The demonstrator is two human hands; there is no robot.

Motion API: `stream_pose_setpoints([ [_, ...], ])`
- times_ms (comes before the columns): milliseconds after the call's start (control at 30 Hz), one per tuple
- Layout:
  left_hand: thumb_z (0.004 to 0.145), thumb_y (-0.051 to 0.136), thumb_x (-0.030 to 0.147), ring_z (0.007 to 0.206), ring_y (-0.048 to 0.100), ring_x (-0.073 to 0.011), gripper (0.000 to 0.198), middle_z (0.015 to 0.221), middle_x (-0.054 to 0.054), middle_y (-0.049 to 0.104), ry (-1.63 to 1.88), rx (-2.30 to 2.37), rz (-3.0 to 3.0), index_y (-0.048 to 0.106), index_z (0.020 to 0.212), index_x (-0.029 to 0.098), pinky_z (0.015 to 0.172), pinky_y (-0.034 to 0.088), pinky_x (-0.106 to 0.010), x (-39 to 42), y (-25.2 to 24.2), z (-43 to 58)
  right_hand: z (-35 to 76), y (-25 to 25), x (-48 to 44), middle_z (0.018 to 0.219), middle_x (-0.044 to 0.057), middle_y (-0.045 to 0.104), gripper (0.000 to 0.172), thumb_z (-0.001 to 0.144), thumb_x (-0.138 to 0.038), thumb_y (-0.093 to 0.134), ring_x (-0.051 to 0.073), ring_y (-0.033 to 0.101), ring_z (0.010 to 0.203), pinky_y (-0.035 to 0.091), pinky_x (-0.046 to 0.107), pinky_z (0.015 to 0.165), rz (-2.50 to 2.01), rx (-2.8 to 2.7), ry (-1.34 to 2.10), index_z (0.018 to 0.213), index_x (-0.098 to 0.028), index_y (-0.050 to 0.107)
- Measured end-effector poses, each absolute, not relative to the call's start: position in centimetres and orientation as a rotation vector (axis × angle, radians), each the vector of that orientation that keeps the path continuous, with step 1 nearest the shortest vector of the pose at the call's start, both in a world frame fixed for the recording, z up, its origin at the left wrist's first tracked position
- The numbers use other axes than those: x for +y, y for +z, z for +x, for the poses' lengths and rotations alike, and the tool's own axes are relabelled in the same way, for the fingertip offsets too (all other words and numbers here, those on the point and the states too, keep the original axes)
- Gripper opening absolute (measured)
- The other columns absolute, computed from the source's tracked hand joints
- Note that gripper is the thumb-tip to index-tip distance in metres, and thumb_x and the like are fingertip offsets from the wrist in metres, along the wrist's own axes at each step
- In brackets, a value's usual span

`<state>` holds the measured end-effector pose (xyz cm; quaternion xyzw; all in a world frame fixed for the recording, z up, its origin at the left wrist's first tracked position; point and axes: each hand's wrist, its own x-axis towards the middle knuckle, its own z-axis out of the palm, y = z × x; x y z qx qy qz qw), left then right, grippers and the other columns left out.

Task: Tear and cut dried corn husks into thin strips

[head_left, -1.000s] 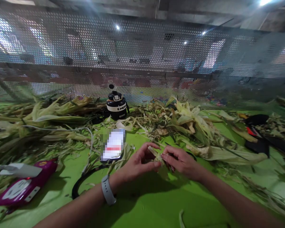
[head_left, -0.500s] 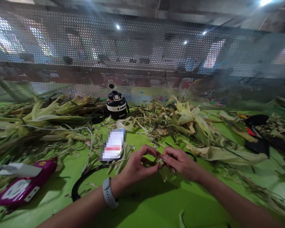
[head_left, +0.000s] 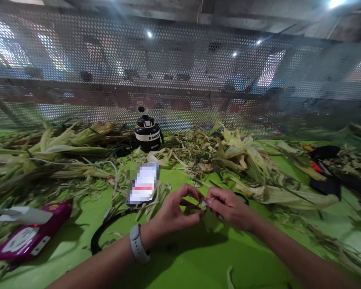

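Over the green tabletop [head_left: 198,257], my left hand [head_left: 177,210] pinches a small pale piece of corn husk [head_left: 202,204] between thumb and fingertips. My right hand [head_left: 228,206] meets it from the right, its fingers closed on the other side of the same piece. The exact shape of the piece is partly hidden by my fingers. Behind my left hand lie a few loose husk strips [head_left: 158,196] beside a phone [head_left: 142,184] with a blurred screen. A large corn husk [head_left: 295,196] lies to the right of my right hand.
A purple power strip [head_left: 33,233] with a white plug [head_left: 27,215] sits at the left. A black bottle [head_left: 148,134] with its lid up stands at the back, before a perforated metal screen [head_left: 174,60]. Husk heaps [head_left: 75,140] lie on both sides; dark tools [head_left: 325,182] lie at far right.
Both hands stay in nearly the same place, with small finger shifts around the husk piece. The pale strip that hung below my fingers is now less distinct.
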<state>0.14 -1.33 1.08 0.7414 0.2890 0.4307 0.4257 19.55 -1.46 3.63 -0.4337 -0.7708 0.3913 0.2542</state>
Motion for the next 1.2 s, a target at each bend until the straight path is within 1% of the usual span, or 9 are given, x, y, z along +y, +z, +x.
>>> stream_pose_setpoints([
  [233, 0.076, 0.063, 0.015, 0.092, 0.061, -0.017, 0.029, 0.098, -0.005, 0.06, 1.122, 0.776, 1.949, 0.052, 0.102, 0.019, 0.08, 0.055, -0.032, -0.8, 0.7, 0.2, 19.2, 3.0, -1.7, 0.057, -0.004, 0.041, 0.025, 0.087, -0.027, 0.044, 0.011, 0.039, 0.054, 0.029, 0.023, 0.052, -1.135, -2.132, 0.77, 0.064, -0.018, 0.047],
  [333, 0.074, 0.066, 0.015, 0.105, 0.056, -0.0224, 0.043, 0.11, -0.01, 0.059, 1.394, 0.893, 2.18, 0.05, 0.114, 0.018, 0.09, 0.048, -0.04, -0.8, 1.0, 0.1, 19.1, 2.5, -1.6, 0.058, -0.005, 0.04, 0.026, 0.09, -0.031, 0.043, 0.011, 0.038, 0.054, 0.03, 0.023, 0.052, -1.199, -1.964, 0.672, 0.068, -0.019, 0.048],
  [400, 0.078, 0.063, 0.016, 0.098, 0.056, -0.0219, 0.034, 0.102, -0.009, 0.06, 1.572, 0.987, 2.272, 0.055, 0.111, 0.019, 0.084, 0.049, -0.038, -1.3, 1.1, 0.2, 19.0, 2.3, -1.5, 0.058, -0.005, 0.038, 0.027, 0.092, -0.034, 0.043, 0.01, 0.036, 0.053, 0.029, 0.023, 0.051, -1.251, -1.841, 0.625, 0.07, -0.019, 0.049],
  [467, 0.085, 0.055, 0.016, 0.081, 0.058, -0.0185, 0.019, 0.085, -0.006, 0.063, 1.405, 0.918, 2.356, 0.062, 0.102, 0.019, 0.073, 0.049, -0.033, -2.1, 1.2, 0.6, 18.8, 2.1, -1.5, 0.058, -0.006, 0.036, 0.028, 0.092, -0.037, 0.045, 0.01, 0.035, 0.053, 0.029, 0.023, 0.051, -1.272, -1.748, 0.62, 0.071, -0.019, 0.049],
  [533, 0.09, 0.048, 0.023, 0.077, 0.06, -0.0191, 0.024, 0.083, -0.007, 0.065, 1.114, 0.897, 2.323, 0.064, 0.108, 0.018, 0.072, 0.05, -0.034, -2.8, 1.0, 1.2, 18.4, 2.0, -1.7, 0.061, -0.005, 0.037, 0.028, 0.091, -0.039, 0.047, 0.011, 0.036, 0.056, 0.031, 0.022, 0.052, -1.254, -1.661, 0.676, 0.072, -0.019, 0.049],
  [700, 0.093, 0.04, 0.037, 0.127, 0.045, -0.0225, 0.045, 0.132, -0.011, 0.055, 0.927, 0.879, 1.784, 0.047, 0.135, 0.019, 0.109, 0.033, -0.04, -3.4, -0.1, 2.6, 17.1, 1.4, -2.4, 0.056, -0.007, 0.035, 0.032, 0.086, -0.05, 0.053, 0.009, 0.031, 0.046, 0.026, 0.02, 0.041, -1.197, -1.371, 1.084, 0.074, -0.021, 0.049],
  [833, 0.09, 0.044, 0.046, 0.122, 0.05, -0.0226, 0.043, 0.128, -0.008, 0.059, 1.025, 0.871, 1.444, 0.058, 0.122, 0.022, 0.105, 0.039, -0.038, -3.2, -0.3, 3.1, 16.1, 0.5, -2.8, 0.049, -0.01, 0.033, 0.038, 0.078, -0.056, 0.06, 0.006, 0.027, 0.04, 0.021, 0.016, 0.036, -1.156, -1.148, 1.345, 0.073, -0.021, 0.048],
  [1067, 0.079, 0.062, 0.046, 0.08, 0.059, -0.0184, 0.03, 0.081, -0.004, 0.067, 1.161, 0.766, 1.193, 0.07, 0.084, 0.018, 0.079, 0.05, -0.032, -2.9, 0.1, 3.3, 15.5, 0.1, -3.4, 0.047, -0.011, 0.038, 0.038, 0.075, -0.055, 0.067, 0.004, 0.027, 0.036, 0.021, 0.014, 0.034, -1.04, -1.017, 1.544, 0.077, -0.02, 0.051],
  [1200, 0.076, 0.066, 0.047, 0.086, 0.06, -0.019, 0.033, 0.087, -0.006, 0.069, 1.149, 0.731, 1.011, 0.07, 0.091, 0.018, 0.086, 0.048, -0.033, -3.0, 0.0, 3.3, 15.2, 0.1, -3.5, 0.048, -0.009, 0.041, 0.04, 0.074, -0.057, 0.065, 0.005, 0.032, 0.037, 0.025, 0.016, 0.035, -1.023, -1.065, 1.588, 0.076, -0.019, 0.052],
])
